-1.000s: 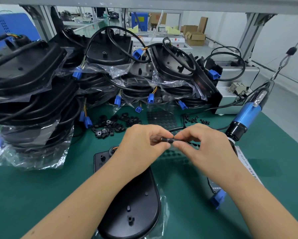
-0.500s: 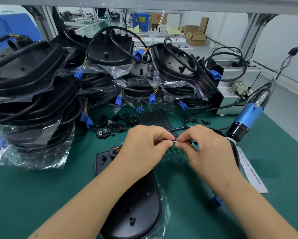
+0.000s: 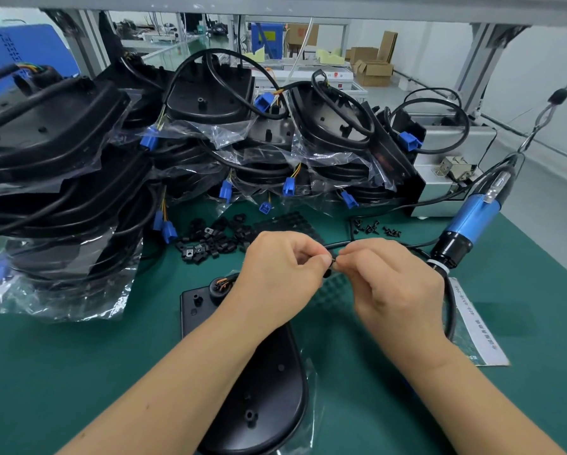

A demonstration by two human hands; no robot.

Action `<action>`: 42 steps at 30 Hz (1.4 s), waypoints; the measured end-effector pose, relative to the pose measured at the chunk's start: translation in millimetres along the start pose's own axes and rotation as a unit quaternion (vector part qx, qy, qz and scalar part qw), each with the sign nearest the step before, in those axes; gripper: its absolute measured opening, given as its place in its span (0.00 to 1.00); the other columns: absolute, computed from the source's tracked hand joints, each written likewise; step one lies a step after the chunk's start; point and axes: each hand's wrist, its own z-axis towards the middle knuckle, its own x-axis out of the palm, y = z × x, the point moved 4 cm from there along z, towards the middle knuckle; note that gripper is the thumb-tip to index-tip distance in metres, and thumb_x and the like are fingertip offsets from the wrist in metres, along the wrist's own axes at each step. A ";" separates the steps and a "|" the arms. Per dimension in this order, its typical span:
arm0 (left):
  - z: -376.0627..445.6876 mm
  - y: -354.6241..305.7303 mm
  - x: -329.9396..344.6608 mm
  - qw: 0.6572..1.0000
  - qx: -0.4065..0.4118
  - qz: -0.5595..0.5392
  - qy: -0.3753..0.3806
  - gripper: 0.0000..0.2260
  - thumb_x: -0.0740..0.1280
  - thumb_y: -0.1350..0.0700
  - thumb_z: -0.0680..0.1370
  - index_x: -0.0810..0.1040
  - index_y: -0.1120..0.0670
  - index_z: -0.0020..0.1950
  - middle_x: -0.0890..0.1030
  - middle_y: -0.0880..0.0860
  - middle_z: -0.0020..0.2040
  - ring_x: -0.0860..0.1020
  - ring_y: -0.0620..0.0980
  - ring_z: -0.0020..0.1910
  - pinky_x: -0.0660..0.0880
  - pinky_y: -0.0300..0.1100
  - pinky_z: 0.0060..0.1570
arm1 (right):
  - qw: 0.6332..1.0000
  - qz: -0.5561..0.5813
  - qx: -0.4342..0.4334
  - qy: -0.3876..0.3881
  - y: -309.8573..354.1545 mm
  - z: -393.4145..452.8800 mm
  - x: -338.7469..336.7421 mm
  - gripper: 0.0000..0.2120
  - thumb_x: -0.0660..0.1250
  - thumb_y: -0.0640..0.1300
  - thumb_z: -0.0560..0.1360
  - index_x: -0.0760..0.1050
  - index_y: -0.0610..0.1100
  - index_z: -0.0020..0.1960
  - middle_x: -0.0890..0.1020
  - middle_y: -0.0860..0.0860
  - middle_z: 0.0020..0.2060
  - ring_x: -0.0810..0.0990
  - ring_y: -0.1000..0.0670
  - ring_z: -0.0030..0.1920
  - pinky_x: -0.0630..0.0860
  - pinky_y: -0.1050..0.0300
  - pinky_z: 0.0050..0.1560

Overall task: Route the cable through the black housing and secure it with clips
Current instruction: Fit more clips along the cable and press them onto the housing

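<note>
1. The black housing (image 3: pixel 262 382) lies flat on the green mat (image 3: pixel 78 372), right under the person's arms. It is the landmark for everything here.
2. Both hands are up above the far end of the housing. The left hand (image 3: pixel 278 274) and the right hand (image 3: pixel 390 284) meet fingertip to fingertip.
3. The fingers of both hands are curled and pinch the black cable (image 3: pixel 336 246) where they meet. A tiny black bit sits between the fingertips; it may be a clip, but it is too small to tell.
4. The cable runs from the pinch away to the right of the housing, then loops down past the right wrist.
5. The cable looks thin, light and bendy. It will flop if held far from the end, so I think it is best to hold it close to the spot being worked on, as the hands do here.
6. A clip is small, hard and easy to drop. Fingertips are the way to hold it.
7. The housing looks stiff and smooth, and it sits partly on a clear bag, so it may slide if pushed.
8. A pile of small black clips (image 3: pixel 209 239) lies on the mat beyond the housing. A blue screwdriver (image 3: pixel 469 221) hangs to the far right of it.
9. The arms hide the middle of the housing. A round hole with coloured wires shows at its far end, half hidden by the left hand.
10. The near end of the housing is cut off by the picture edge.
</note>
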 end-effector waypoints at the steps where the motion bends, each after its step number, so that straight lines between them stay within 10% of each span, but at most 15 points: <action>1: 0.5 1.2 0.0 1.000 -0.012 -0.012 0.008 0.07 0.68 0.59 0.73 0.83 0.52 0.36 0.85 0.52 0.32 0.84 0.49 0.32 0.82 0.46 0.42 | 1.000 0.004 -0.004 -0.001 0.3 0.0 0.0 0.09 0.70 0.27 0.67 0.80 0.39 0.36 0.84 0.48 0.38 0.81 0.44 0.36 0.77 0.52 0.33; 12: 3.9 9.5 -0.2 0.990 -0.079 -0.111 0.045 0.07 0.68 0.61 0.75 0.82 0.58 0.38 0.81 0.55 0.36 0.81 0.44 0.31 0.78 0.33 0.34 | 0.998 0.041 -0.006 0.042 1.0 3.8 0.4 0.06 0.67 0.29 0.71 0.79 0.38 0.40 0.83 0.46 0.40 0.80 0.45 0.40 0.78 0.51 0.40; 19: 4.8 11.2 -2.7 0.987 -0.081 -0.132 0.034 0.07 0.68 0.62 0.74 0.82 0.58 0.37 0.79 0.55 0.32 0.80 0.45 0.32 0.80 0.38 0.36 | 0.957 0.185 0.211 0.066 -8.5 9.2 -5.8 0.06 0.66 0.37 0.73 0.74 0.47 0.41 0.81 0.56 0.45 0.77 0.63 0.50 0.65 0.75 0.52; 26: 0.9 6.6 -4.5 0.994 -0.055 -0.096 0.023 0.06 0.68 0.61 0.74 0.82 0.59 0.38 0.81 0.56 0.32 0.79 0.47 0.32 0.83 0.44 0.40 | 0.971 0.013 0.114 0.208 -0.9 23.5 -11.9 0.10 0.73 0.50 0.69 0.80 0.51 0.49 0.81 0.54 0.45 0.77 0.49 0.48 0.71 0.50 0.51; 33: -4.9 3.2 -8.7 0.998 -0.028 -0.060 -0.002 0.05 0.68 0.59 0.74 0.81 0.55 0.39 0.85 0.58 0.36 0.83 0.57 0.39 0.80 0.55 0.46 | 0.934 0.089 0.219 0.267 -2.1 22.4 -17.7 0.15 0.72 0.57 0.64 0.78 0.56 0.50 0.80 0.61 0.43 0.77 0.60 0.48 0.74 0.61 0.53; 42: -17.9 -2.3 -12.8 0.995 0.076 0.010 0.067 0.15 0.77 0.49 0.64 0.82 0.42 0.50 0.83 0.44 0.45 0.80 0.37 0.47 0.76 0.32 0.48 | 0.920 0.160 0.267 0.238 -2.2 11.7 -18.2 0.11 0.75 0.44 0.67 0.77 0.56 0.46 0.82 0.62 0.42 0.80 0.62 0.47 0.73 0.68 0.50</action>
